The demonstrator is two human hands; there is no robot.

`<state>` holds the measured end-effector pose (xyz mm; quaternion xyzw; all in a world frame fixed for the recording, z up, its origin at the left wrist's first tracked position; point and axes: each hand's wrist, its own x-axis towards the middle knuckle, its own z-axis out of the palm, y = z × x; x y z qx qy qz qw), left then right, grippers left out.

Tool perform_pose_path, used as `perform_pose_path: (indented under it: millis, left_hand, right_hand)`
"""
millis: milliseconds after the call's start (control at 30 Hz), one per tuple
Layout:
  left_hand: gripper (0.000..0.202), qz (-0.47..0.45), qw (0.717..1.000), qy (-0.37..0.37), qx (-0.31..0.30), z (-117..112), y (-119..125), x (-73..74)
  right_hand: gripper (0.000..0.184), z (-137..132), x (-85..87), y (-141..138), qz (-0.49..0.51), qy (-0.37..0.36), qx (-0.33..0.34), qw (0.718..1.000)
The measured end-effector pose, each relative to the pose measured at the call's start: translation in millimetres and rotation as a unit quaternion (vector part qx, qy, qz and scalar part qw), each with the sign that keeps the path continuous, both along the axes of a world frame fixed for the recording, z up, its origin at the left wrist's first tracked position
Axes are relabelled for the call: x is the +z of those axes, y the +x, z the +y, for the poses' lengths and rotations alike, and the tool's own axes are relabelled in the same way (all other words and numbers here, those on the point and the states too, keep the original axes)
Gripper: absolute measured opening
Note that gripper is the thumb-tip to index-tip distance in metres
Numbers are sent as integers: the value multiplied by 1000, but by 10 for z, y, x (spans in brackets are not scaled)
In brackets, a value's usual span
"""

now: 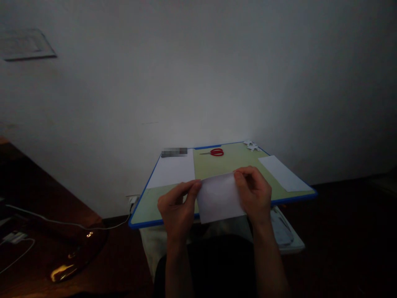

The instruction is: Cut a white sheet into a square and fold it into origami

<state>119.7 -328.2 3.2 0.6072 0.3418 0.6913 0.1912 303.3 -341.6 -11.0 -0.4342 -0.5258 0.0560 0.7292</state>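
A plain white, rectangular paper is held up flat, slightly tilted, by the table's near edge.

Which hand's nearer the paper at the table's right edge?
Right. The right hand is just left of that paper; the left hand is farther left, across the held sheet.

Smooth matt paper sheet, plastic scissor handles, metal blades

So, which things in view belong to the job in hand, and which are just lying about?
In the job:
- paper, held by the left hand and right hand
- probably the scissors, scraps, left sheet and right sheet

Apparently just lying about:
- cord

Can't tell:
- pixelated item on the left sheet
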Motion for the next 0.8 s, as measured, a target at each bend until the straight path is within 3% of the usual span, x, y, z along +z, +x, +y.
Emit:
perform_pose_path:
  millis: [200, 500, 800]
  left_hand:
    - [10, 7, 1000, -5, 0, -10, 2, -4]
    - [14, 15, 1000, -6, -6, -19, 8, -6]
    - [4, -45, 998, -46, 12, 19, 14, -58]
  right_hand:
    - [20, -13, 11, 21, -53, -35, -8, 998]
    - [26, 6, -15, 69, -67, -12, 4, 998]
    - [9, -7, -13, 57, -12, -7, 94, 995]
